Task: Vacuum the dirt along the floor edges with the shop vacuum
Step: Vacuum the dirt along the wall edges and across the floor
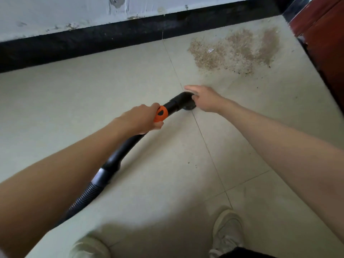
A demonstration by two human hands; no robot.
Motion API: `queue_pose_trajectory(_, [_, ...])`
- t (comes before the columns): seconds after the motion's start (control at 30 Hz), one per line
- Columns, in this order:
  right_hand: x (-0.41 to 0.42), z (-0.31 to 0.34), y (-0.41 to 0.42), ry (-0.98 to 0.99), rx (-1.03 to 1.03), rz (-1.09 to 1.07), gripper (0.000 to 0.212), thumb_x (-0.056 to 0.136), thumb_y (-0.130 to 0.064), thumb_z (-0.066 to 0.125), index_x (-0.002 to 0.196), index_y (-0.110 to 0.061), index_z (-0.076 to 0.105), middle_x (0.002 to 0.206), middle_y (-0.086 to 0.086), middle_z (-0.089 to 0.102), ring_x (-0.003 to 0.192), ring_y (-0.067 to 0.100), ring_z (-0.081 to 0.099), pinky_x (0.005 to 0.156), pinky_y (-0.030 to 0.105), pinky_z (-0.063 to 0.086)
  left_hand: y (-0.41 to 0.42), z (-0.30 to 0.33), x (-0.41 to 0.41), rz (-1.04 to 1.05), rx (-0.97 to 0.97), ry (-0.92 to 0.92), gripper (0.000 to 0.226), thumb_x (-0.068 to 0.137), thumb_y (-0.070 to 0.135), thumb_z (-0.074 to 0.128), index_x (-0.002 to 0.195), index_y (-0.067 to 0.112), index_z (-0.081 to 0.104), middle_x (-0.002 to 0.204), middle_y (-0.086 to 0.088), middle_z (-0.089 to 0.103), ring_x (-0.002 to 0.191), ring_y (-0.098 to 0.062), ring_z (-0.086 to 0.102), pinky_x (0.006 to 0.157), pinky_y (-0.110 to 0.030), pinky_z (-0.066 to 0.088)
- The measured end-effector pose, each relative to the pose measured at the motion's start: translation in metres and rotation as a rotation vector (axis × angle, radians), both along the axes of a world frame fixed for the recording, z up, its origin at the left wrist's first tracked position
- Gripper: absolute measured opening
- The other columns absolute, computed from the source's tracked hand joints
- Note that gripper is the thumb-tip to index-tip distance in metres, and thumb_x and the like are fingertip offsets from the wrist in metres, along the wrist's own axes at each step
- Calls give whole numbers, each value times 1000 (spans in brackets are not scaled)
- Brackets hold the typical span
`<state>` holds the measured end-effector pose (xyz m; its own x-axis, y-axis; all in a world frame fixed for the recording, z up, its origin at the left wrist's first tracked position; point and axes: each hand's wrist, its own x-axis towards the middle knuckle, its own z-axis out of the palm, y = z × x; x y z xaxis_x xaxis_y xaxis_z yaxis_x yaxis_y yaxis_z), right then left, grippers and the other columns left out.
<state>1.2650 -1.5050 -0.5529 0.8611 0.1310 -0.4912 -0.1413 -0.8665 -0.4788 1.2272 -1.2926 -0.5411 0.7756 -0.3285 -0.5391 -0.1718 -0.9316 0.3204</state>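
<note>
The nozzle [183, 101], a black elbow piece at the end of the vacuum's wand [128, 146], rests on the tiled floor [93, 94] over a grout line. An orange collar [161, 114] joins the nozzle's tube to the curved black wand, which runs back and down toward the viewer into a ribbed hose [83, 198] at the lower left.

The left arm reaches forward from the lower left, nearly straight. The left hand [141, 118] grips the wand just behind the orange collar, knuckles up, fingers curled round the tube and thumb underneath.

The right arm extends from the right edge toward the nozzle, wrist level. The right hand [202, 97] lies palm-down at the nozzle's far side, fingers straight and loosely together, pointing left; its lower fingers touch or nearly touch the nozzle top, and which of the two cannot be told. It holds nothing.

Beyond the nozzle and to its right, a tan patch of dirt [234, 51] lies on the floor, apart from the nozzle, near a black baseboard [93, 40] under a scuffed white wall [74, 10]. A reddish-brown panel [323, 34] stands right of the dirt. Nearer the viewer than the nozzle, two pale shoes [228, 229] stand on the tiles.
</note>
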Motion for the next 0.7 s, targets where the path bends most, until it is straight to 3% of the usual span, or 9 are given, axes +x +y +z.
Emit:
queue_pose_trajectory(0.07, [-13,0,1,72,-7,23,49,99,-3,34,146,-16,39,151,8,39,138,25,36,105,21,27,14,-6,0,-66,19,12,41,92,39,50,123,14,39,84,-4,51,76,-26,52,66,-32,37])
queue_pose_trajectory(0.17, [-32,0,9,106,11,-24,52,101,-4,31,151,-18,30,152,9,35,136,25,37,91,13,27,29,-5,11,-56,-16,-30,40,94,40,46,123,14,38,82,-5,52,72,-26,52,65,-31,37])
queue_pose_trajectory(0.3, [-50,2,18,79,42,-97,55,99,-3,31,151,-21,29,132,12,50,119,23,47,80,11,26,44,-4,19,-40,-33,-59,41,94,39,47,126,15,37,76,-4,52,70,-24,51,65,-31,37])
queue_pose_trajectory(0.43, [-73,-5,23,100,30,-166,52,101,-8,31,150,-23,30,150,9,39,137,24,38,103,24,32,57,-17,-7,1,-101,-20,46,94,40,47,132,17,35,80,-3,53,73,-25,52,66,-31,39])
queue_pose_trajectory(0.6, [-112,-5,22,124,-16,-145,51,101,-8,33,151,-19,27,154,6,33,140,22,33,103,20,25,66,-25,-60,-38,-136,-15,45,93,40,48,130,17,38,83,-3,55,75,-27,54,66,-33,42])
queue_pose_trajectory(0.7, [-123,3,21,85,-26,-63,49,98,-1,35,146,-11,34,149,10,38,136,26,35,106,26,26,69,-23,-91,-56,-153,-50,37,93,39,49,121,17,41,75,1,53,67,-23,53,61,-31,40])
